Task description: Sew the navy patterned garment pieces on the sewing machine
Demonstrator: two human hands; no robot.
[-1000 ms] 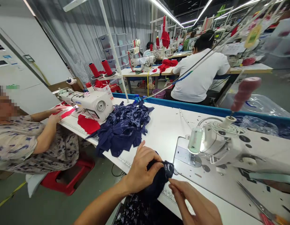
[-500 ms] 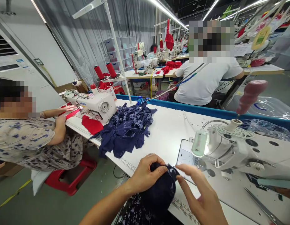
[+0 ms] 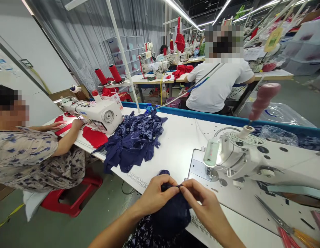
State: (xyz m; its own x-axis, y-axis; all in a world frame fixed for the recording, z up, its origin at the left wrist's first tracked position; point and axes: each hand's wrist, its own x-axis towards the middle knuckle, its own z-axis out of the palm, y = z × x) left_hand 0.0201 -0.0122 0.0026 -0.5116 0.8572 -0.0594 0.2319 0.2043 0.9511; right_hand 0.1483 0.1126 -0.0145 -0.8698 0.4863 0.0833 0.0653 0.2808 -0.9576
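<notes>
Pinching with both, the left hand and the right hand meet fingertip to fingertip, closed on the top edge of a dark navy fabric piece, which hangs over the table edge just left of the white sewing machine. Farther left of that machine lies a navy fabric pile; scissors lie at its right front.

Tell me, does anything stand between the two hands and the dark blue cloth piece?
Nothing visible does. The left hand and the right hand both pinch the dark blue cloth piece directly at its top edge.
</notes>
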